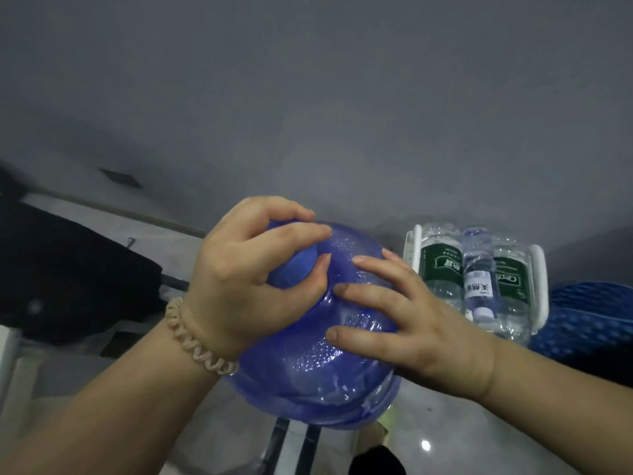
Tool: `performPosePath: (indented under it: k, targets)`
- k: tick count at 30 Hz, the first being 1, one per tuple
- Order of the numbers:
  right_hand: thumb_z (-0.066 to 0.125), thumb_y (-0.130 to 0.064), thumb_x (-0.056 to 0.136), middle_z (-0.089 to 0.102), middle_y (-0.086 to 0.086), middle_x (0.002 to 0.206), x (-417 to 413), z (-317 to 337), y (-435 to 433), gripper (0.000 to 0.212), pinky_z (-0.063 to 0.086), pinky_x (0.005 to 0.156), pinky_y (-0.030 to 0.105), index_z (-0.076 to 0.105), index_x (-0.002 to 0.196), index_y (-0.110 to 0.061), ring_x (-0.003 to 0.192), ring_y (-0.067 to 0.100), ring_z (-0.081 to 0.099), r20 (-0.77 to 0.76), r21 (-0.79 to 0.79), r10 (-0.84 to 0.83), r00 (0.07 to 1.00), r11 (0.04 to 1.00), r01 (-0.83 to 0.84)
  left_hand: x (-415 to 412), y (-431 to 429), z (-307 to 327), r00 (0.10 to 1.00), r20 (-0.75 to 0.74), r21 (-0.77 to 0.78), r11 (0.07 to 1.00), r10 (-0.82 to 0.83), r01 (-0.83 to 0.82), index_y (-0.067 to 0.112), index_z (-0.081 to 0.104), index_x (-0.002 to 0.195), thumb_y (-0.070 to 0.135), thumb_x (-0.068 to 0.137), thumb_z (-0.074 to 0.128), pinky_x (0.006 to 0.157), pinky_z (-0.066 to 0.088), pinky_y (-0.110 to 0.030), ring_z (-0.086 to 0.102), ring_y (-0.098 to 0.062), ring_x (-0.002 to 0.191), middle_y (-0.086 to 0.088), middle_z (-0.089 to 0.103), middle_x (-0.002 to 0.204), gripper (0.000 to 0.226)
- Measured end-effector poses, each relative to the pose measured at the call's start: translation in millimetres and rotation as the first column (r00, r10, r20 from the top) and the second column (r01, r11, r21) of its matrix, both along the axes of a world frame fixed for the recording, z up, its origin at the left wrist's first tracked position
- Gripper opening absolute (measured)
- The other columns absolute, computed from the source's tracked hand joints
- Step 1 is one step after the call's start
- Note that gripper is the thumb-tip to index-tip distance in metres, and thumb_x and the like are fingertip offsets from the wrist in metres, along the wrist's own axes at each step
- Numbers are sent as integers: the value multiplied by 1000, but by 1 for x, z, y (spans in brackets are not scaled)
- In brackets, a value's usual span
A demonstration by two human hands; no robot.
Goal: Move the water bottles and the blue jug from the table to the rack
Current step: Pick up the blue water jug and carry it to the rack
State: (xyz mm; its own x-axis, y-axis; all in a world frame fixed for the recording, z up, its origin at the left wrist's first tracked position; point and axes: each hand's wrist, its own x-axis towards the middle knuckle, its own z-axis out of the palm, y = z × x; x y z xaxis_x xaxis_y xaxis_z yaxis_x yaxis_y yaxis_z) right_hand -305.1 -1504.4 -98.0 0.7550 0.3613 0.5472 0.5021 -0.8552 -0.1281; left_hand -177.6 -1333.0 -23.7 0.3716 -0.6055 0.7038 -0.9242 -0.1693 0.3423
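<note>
Curling its fingers round the capped neck of the blue jug (308, 354), the left grip (246, 275) held it tilted, just left of the rack (540, 289). The right grip (411, 323) lay spread on the jug's shoulder, fingers straight. Water bottles (478, 286) lay stacked in the rack.

A translucent blue jug (308, 358), the left hand (239, 275) round its cap (293, 272), the right hand (414, 323) spread on its shoulder.

One blue jug (308, 365); three water bottles (478, 282) visible; one rack (540, 282).
</note>
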Motion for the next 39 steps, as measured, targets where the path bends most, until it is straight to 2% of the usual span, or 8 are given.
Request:
performPosePath:
  k: [9, 17, 20, 28, 39]
  targets:
    - [58, -22, 96, 40, 4, 135, 77, -32, -84, 30, 33, 103, 61, 49, 124, -30, 132, 37, 35, -17, 29, 19, 1000, 999, -19, 77, -83, -33, 1000, 11, 42, 999, 27, -28, 3, 72, 87, 13, 75, 73, 73, 51, -29, 60, -17, 80, -10, 62, 92, 16]
    - [51, -24, 99, 42, 5, 135, 133, -82, -126, 27, 30, 107, 58, 50, 125, -29, 132, 36, 34, -63, 15, -57, 996, 998, 58, 150, -133, -85, 990, -110, 68, 993, -88, 96, 2, 72, 87, 10, 73, 75, 69, 51, -37, 62, -26, 78, -15, 63, 92, 16]
    - [47, -23, 101, 42, 5, 134, 150, -97, -132, 26, 32, 106, 58, 49, 126, -28, 131, 36, 36, -63, 1, -103, 993, 995, 103, 171, -143, -100, 988, -105, 82, 989, -111, 120, 3, 73, 87, 11, 73, 75, 70, 51, -35, 61, -25, 78, -15, 63, 92, 15]
    - [51, -25, 99, 41, 4, 135, 191, -134, -150, 29, 32, 106, 58, 47, 127, -27, 132, 36, 35, -85, 13, -114, 990, 993, 116, 213, -161, -137, 986, -117, 107, 986, -115, 127, 3, 72, 88, 12, 75, 74, 71, 51, -34, 62, -24, 79, -15, 63, 92, 16]
    - [57, -25, 96, 42, 4, 134, 205, -166, -156, 32, 30, 108, 56, 47, 127, -27, 132, 33, 34, -88, 39, -129, 988, 990, 133, 230, -170, -162, 984, -136, 160, 978, -114, 135, 3, 72, 88, 13, 75, 75, 72, 50, -31, 61, -22, 79, -15, 63, 93, 16]
